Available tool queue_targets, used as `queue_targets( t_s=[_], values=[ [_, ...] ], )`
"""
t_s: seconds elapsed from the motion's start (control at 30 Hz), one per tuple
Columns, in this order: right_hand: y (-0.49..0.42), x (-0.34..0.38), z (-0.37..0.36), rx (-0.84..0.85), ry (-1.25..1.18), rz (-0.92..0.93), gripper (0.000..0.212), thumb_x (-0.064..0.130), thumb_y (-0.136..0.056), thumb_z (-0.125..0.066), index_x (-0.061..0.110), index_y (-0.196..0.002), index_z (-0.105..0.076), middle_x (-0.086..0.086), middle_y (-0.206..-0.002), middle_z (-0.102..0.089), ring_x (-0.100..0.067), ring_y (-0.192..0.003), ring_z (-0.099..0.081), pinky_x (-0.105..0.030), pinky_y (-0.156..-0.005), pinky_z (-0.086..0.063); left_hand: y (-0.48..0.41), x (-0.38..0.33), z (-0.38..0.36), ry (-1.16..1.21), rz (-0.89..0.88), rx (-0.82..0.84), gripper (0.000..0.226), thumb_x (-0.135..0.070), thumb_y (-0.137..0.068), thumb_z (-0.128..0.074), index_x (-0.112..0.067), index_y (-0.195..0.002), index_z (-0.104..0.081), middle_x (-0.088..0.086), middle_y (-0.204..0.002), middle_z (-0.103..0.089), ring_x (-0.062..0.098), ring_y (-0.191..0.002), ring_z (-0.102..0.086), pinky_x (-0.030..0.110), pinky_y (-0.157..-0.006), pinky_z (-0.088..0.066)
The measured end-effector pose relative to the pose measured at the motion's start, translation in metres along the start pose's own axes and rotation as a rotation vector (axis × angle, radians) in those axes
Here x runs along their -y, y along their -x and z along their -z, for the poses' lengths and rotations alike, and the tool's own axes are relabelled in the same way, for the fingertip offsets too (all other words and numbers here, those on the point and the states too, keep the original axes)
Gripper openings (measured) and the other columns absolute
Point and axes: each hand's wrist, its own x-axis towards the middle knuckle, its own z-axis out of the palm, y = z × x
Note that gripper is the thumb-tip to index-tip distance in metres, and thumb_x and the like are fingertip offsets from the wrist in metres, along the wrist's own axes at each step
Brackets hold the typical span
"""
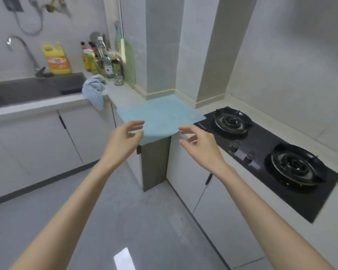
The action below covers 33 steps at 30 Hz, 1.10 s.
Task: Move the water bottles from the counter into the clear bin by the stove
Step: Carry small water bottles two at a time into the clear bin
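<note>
A light blue mat (161, 115) lies flat on the counter corner (125, 94) between the sink and the stove, its near edge hanging over the counter's front. My left hand (123, 140) hovers at the mat's near left edge, fingers apart and curled, holding nothing. My right hand (199, 143) hovers at the mat's near right edge, also open and empty. No clear bin is in view. Several bottles (103, 59) stand grouped at the back of the counter by the wall; which of them are water bottles I cannot tell.
A black two-burner gas stove (271, 158) is set into the counter on the right. A dark sink (33, 90) with a faucet (25, 53) lies on the left, a yellow detergent jug (57, 59) behind it. A blue striped towel (95, 88) hangs over the counter edge.
</note>
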Motion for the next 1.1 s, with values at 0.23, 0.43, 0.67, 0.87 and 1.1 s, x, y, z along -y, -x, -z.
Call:
queue_targets(
  t_s=[0.23, 0.43, 0.67, 0.87, 1.1],
  values=[
    [-0.081, 0.102, -0.136, 0.112, -0.082, 0.143, 0.031, 0.022, -0.088, -0.064, 0.027, -0.119, -0.062, 0.010, -0.115, -0.066, -0.008, -0.088, -0.063, -0.031, -0.084, -0.053, -0.021, 0.081, 0.153, -0.072, 0.087, -0.169, 0.033, -0.018, -0.094, -0.053, -0.022, -0.126, -0.059, -0.002, -0.125, -0.063, 0.008, -0.101, -0.060, 0.023, -0.084, -0.047],
    [-0.138, 0.187, -0.242, 0.223, -0.144, 0.280, 0.032, 0.023, -0.088, -0.065, 0.024, -0.120, -0.062, 0.008, -0.114, -0.067, -0.007, -0.085, -0.063, -0.033, -0.083, -0.055, -0.032, 0.142, 0.264, -0.112, 0.196, -0.330, 0.033, -0.015, -0.094, -0.053, -0.022, -0.125, -0.060, -0.002, -0.123, -0.063, 0.008, -0.100, -0.059, 0.023, -0.086, -0.045],
    [-0.194, 0.260, -0.338, 0.371, -0.177, 0.433, 0.032, 0.021, -0.089, -0.065, 0.022, -0.120, -0.062, 0.008, -0.116, -0.066, -0.005, -0.084, -0.062, -0.031, -0.084, -0.054, -0.043, 0.199, 0.349, -0.164, 0.294, -0.509, 0.033, -0.017, -0.094, -0.053, -0.022, -0.126, -0.059, -0.004, -0.124, -0.063, 0.008, -0.103, -0.059, 0.028, -0.090, -0.047],
    [-0.250, 0.315, -0.419, 0.477, -0.238, 0.583, 0.032, 0.021, -0.087, -0.065, 0.024, -0.120, -0.062, 0.010, -0.114, -0.066, -0.004, -0.084, -0.062, -0.034, -0.085, -0.054, -0.061, 0.242, 0.413, -0.188, 0.370, -0.678, 0.033, -0.015, -0.093, -0.055, -0.021, -0.125, -0.060, -0.003, -0.122, -0.063, 0.012, -0.105, -0.060, 0.028, -0.093, -0.046],
    [-0.303, 0.384, -0.500, 0.645, -0.282, 0.733, 0.032, 0.021, -0.088, -0.064, 0.024, -0.120, -0.062, 0.010, -0.115, -0.066, -0.004, -0.085, -0.062, -0.032, -0.084, -0.054, -0.079, 0.274, 0.480, -0.190, 0.495, -0.874, 0.033, -0.014, -0.093, -0.055, -0.019, -0.125, -0.060, -0.002, -0.122, -0.064, 0.014, -0.111, -0.059, 0.028, -0.097, -0.044]
  ],
)
